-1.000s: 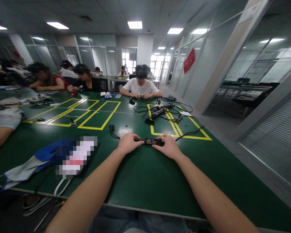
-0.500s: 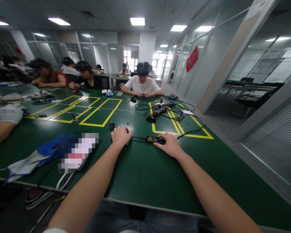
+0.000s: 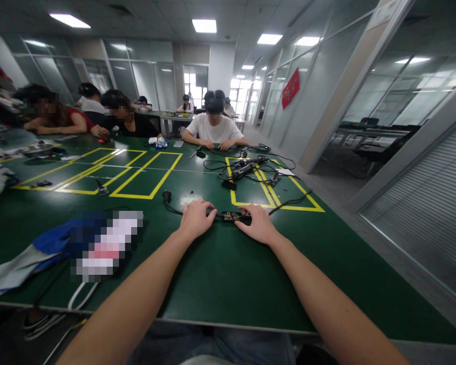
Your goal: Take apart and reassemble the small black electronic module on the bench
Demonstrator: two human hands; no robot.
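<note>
A small black device with an opened case and orange-yellow parts inside [image 3: 231, 216] lies on the green table between my hands. My right hand [image 3: 260, 223] grips its right end between thumb and fingers. Just off its left end, my left hand [image 3: 197, 219] is closed on the black cord, thumb and fingertips close to the case. The cord runs out past the left hand to a black power plug [image 3: 167, 196] on the table. On the other side, a black cable [image 3: 291, 203] leads away to the right.
Tangled black cables and devices [image 3: 247, 170] lie beyond my right hand, inside yellow tape outlines. To the left are a blue-and-white glove [image 3: 30, 261], a pixelated phone-like item [image 3: 108, 248] with a white cable, and a small metal part [image 3: 102, 189]. Across the table sits a person in white [image 3: 214, 129].
My left hand has slid right along the cord, from near the plug to beside the device. My right hand keeps its grip. The camera view has turned slightly right.
</note>
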